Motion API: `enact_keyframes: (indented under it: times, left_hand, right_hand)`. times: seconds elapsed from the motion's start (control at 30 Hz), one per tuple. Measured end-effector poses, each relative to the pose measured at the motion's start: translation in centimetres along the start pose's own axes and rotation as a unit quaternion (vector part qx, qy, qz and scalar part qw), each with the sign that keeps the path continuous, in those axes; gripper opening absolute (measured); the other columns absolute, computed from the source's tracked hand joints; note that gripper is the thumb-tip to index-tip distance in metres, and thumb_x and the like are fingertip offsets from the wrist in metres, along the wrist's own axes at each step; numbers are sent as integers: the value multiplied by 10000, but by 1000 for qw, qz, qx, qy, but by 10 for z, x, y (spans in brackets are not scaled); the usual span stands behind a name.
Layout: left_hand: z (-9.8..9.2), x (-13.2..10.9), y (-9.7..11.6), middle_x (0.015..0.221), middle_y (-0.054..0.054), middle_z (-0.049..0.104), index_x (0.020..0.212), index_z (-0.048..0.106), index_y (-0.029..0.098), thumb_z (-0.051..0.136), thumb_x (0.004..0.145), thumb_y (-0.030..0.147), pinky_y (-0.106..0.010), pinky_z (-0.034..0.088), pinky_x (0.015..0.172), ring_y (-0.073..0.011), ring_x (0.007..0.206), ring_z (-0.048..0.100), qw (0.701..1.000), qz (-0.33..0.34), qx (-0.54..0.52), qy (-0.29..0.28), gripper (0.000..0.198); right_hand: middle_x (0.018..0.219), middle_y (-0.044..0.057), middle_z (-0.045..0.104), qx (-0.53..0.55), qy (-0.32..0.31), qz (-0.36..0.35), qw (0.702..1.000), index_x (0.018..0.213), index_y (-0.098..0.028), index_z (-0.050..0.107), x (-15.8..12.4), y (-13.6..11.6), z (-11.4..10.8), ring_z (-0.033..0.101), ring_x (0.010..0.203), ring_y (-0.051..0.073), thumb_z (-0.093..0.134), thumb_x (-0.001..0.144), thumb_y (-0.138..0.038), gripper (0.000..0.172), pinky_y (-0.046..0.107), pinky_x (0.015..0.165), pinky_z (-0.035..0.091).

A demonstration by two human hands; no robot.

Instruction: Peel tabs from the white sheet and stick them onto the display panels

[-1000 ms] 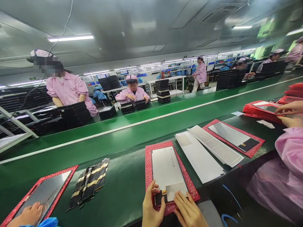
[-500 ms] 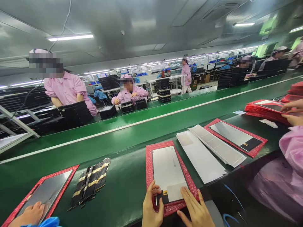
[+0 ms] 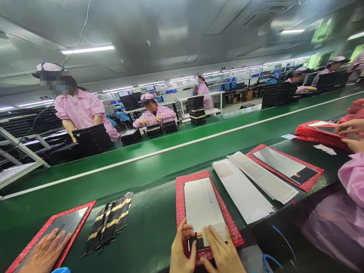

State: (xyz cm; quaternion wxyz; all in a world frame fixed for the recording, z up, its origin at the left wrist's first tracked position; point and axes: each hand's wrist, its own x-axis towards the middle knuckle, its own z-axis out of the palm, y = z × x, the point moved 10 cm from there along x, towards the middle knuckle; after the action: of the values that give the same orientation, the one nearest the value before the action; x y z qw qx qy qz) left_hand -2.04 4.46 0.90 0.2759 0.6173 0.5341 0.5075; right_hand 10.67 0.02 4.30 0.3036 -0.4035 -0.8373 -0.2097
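Red foam mat (image 3: 179,204) under the display panel (image 3: 204,204) sits on the green bench (image 3: 159,220); our left hand (image 3: 182,247) curls at its edge, our right hand (image 3: 220,250) spreads across its end, and we judge hard pressing could crease the black tab (image 3: 196,240).

We work beneath a grey metal-panelled ceiling (image 3: 170,22), lit by long strip lights (image 3: 87,49). A green conveyor belt (image 3: 119,178) runs down our room, white shelving (image 3: 227,81) lines the far wall, and a white bench (image 3: 214,92) stands before it.
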Motion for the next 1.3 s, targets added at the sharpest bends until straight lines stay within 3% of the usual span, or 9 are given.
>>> enact_keyframes:
  times: [0.1, 0.2, 0.33, 0.5, 0.77, 0.9, 1.07, 1.2, 1.3]
  left_hand:
    - [0, 0, -3, 968, -64, 547, 1250, 329, 196, 472, 774, 347, -338, 497, 786, -168, 783, 595, 1000, 0, 1, 2, 519]
    - [-1, 0, -3, 953, -68, 554, 1238, 344, 193, 475, 773, 360, -339, 500, 771, -171, 768, 599, 1000, 5, 0, 9, 511]
    - [-3, 2, -2, 940, -63, 561, 1206, 373, 202, 489, 767, 381, -325, 506, 754, -168, 753, 606, 1000, 7, -18, 12, 488]
    - [-2, 4, -13, 921, -41, 570, 1223, 354, 218, 516, 759, 407, -297, 516, 757, -155, 760, 620, 997, -37, -66, 0, 526]
    - [-20, 19, -18, 902, -50, 624, 1133, 468, 177, 543, 757, 411, -327, 515, 790, -196, 823, 628, 997, -82, 3, 13, 449]
    - [-46, 41, -41, 999, -86, 624, 1086, 519, 144, 573, 673, 506, -339, 527, 733, -228, 828, 627, 983, -138, 104, 55, 552]
    - [-54, 69, -67, 855, -31, 679, 1111, 503, 176, 562, 609, 579, -350, 501, 662, -218, 640, 638, 964, -199, 176, 15, 646]
    - [-45, 82, -67, 703, 22, 686, 1113, 494, 215, 545, 618, 576, -322, 476, 630, -213, 605, 628, 965, -196, 171, -30, 615]
    - [-52, 84, -63, 725, 40, 684, 1097, 498, 259, 523, 642, 554, -308, 471, 663, -214, 687, 644, 967, -187, 173, -11, 543]
  right_hand:
    - [1226, 101, 518, -40, -22, 47, 998, 1253, -72, 429, -18, 31, -6, 513, 1094, 214, 409, 833, -499, 599, 396, 1079, 101]
    - [1205, 118, 533, -67, -10, 72, 995, 1253, -76, 430, -27, 40, -8, 541, 1053, 244, 422, 813, -531, 633, 409, 1047, 178]
    - [1140, 144, 578, -69, 25, 48, 996, 1162, -64, 514, -7, 11, 1, 555, 1021, 273, 414, 774, -601, 670, 401, 983, 262]
    - [1105, 68, 613, -13, 57, 7, 998, 1129, -120, 542, 13, -14, 1, 570, 1001, 205, 370, 816, -566, 571, 351, 993, 268]
    - [1143, 88, 580, -53, -16, 103, 993, 1350, -92, 276, -36, 59, -22, 598, 972, 241, 415, 846, -482, 653, 404, 869, 420]
    - [1068, 62, 628, -71, 7, 51, 996, 1303, -103, 365, -44, 62, -38, 629, 908, 216, 473, 830, -450, 597, 367, 843, 454]
    - [971, 18, 672, -87, 46, 40, 994, 1155, -181, 534, -56, 67, -41, 655, 825, 158, 497, 830, -401, 395, 315, 902, 440]
    - [920, 9, 687, -99, 46, 66, 992, 1070, -182, 580, -59, 76, -42, 659, 809, 145, 514, 824, -367, 315, 305, 887, 462]
    - [941, 23, 681, -90, 16, 93, 991, 1041, -151, 583, -52, 86, -48, 647, 864, 168, 525, 816, -347, 305, 334, 866, 482]
